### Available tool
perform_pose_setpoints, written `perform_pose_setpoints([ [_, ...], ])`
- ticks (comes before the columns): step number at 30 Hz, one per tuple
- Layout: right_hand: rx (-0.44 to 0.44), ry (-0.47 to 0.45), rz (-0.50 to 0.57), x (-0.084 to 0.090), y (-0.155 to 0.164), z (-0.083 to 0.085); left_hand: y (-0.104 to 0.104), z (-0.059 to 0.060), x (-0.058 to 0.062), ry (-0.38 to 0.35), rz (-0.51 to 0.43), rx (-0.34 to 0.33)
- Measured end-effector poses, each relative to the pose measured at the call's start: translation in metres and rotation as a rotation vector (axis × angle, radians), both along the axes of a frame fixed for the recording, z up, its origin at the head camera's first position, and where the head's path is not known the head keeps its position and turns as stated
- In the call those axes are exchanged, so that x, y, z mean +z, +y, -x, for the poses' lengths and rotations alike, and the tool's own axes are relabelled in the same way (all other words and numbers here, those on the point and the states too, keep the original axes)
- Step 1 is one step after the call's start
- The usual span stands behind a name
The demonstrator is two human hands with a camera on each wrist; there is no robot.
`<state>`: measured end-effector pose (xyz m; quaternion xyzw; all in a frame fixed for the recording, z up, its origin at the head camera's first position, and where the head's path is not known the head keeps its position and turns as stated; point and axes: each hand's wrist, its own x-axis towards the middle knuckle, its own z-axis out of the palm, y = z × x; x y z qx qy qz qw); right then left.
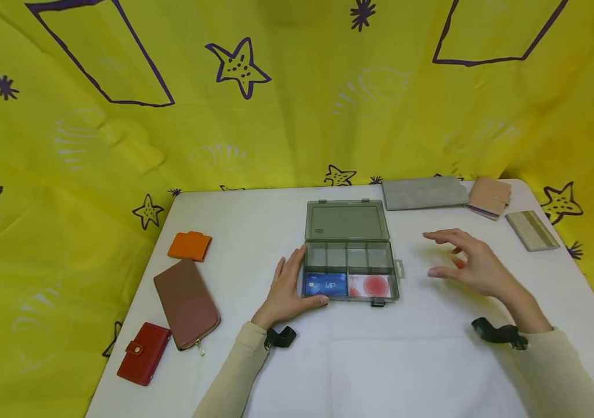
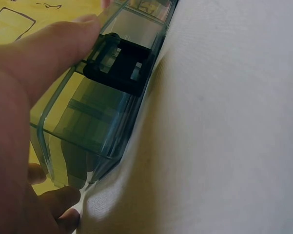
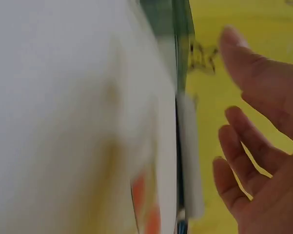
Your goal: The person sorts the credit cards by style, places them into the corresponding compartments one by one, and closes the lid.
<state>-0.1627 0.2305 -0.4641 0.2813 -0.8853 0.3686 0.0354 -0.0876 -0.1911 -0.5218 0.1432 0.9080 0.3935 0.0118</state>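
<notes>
A translucent grey-green compartment box point(image 1: 353, 270) lies on the table with its lid point(image 1: 347, 222) raised back. Its front compartments hold a blue VIP card point(image 1: 326, 285) and a white card with a red circle point(image 1: 370, 286). My left hand point(image 1: 287, 290) holds the box's front left corner, thumb along the front rim, fingers against the left side. In the left wrist view, the thumb lies near the black latch point(image 2: 119, 63). To the right of the box, my right hand point(image 1: 471, 264) hovers with thumb and fingers apart, nothing between them. Something with orange-red patches point(image 3: 145, 204) shows blurred below it.
Left on the white table point(image 1: 255, 232) lie an orange card holder point(image 1: 190, 246), a brown zip wallet point(image 1: 187, 305) and a red snap wallet point(image 1: 144, 353). At the back right are a long grey wallet point(image 1: 424, 193), a tan wallet point(image 1: 489, 197) and a beige striped card holder point(image 1: 532, 230).
</notes>
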Motion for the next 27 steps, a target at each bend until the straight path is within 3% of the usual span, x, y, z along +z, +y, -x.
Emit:
perform_pose_setpoints([
  [4,-0.027,-0.088,-0.159,-0.002,0.044,0.023,-0.002,0.001,0.000,-0.005,0.007,0.009],
  [6,-0.014,-0.080,-0.215,-0.010,0.062,0.032,-0.002,0.001,0.001,-0.009,0.001,0.010],
  [10,0.042,0.019,-0.226,-0.025,0.082,0.044,-0.002,0.002,0.001,-0.020,-0.001,0.016],
  [13,0.038,0.029,-0.244,-0.025,0.084,0.045,-0.002,0.001,0.002,-0.023,-0.005,0.019],
  [18,-0.017,-0.032,-0.342,-0.017,0.079,0.040,-0.001,-0.001,0.002,-0.010,-0.014,0.007],
  [27,-0.074,-0.318,-0.304,-0.017,0.075,0.027,0.001,-0.001,0.003,-0.019,-0.009,0.007],
])
